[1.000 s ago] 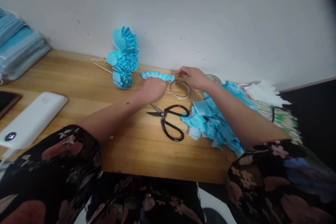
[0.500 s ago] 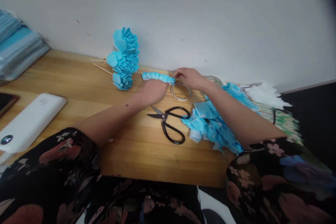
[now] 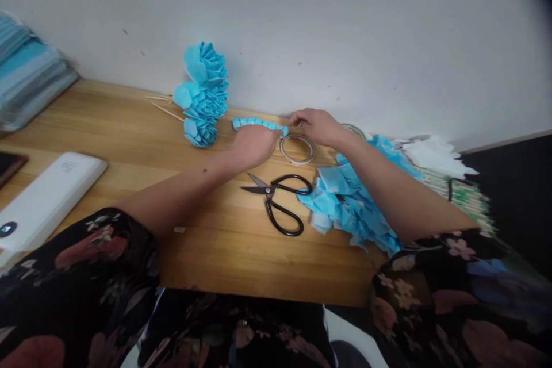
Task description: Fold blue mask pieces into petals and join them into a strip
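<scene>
A row of light-blue folded paper pieces (image 3: 269, 123) lies along the back of the table near the wall. My left hand (image 3: 256, 145) reaches over its front, fingers closed at the row's right end and largely hidden behind the back of the hand. Just right of that end is my right hand (image 3: 317, 125), its fingers curled and thumb close to them. Anything between those fingertips is too small to make out. A roll of narrow tape (image 3: 297, 161) lies flat below my right hand. Nearer me rest black-handled scissors (image 3: 268, 190) with parted blades.
Blue paper flowers (image 3: 202, 100) on thin sticks lie to the left. Loose blue paper pieces (image 3: 340, 207) are heaped under my right forearm, beside white paper (image 3: 435, 155). A white power bank (image 3: 56, 195), a phone (image 3: 11, 167) and bagged blue packs (image 3: 30, 80) occupy the left side.
My left hand has shifted slightly up and to the right, covering more of the blue row. The right hand has moved slightly right. The camera view has shifted a little.
</scene>
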Available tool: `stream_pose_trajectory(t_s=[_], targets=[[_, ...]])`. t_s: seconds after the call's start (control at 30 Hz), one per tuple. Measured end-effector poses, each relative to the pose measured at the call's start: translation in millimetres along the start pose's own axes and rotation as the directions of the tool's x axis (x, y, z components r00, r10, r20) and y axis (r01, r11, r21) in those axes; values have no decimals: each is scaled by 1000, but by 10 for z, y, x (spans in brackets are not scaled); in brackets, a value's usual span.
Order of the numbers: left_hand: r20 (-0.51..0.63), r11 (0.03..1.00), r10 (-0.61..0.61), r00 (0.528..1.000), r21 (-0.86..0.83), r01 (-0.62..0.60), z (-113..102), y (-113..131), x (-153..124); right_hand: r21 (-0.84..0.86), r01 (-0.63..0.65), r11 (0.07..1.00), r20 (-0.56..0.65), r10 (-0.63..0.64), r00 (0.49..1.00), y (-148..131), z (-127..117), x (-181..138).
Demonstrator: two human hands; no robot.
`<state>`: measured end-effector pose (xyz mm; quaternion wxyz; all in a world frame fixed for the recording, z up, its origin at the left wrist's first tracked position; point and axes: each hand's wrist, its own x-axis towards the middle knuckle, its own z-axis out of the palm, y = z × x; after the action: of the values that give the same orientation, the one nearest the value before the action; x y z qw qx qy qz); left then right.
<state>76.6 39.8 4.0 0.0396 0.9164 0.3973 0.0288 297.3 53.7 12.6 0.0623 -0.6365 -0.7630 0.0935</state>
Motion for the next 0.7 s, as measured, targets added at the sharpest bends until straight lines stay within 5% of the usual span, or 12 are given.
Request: stream_pose_trajectory(t_s=[0.7], targets=[[16, 1000, -14, 1000, -7, 14, 81, 21, 107, -38, 42, 998, 81, -39, 996, -82, 94, 77]])
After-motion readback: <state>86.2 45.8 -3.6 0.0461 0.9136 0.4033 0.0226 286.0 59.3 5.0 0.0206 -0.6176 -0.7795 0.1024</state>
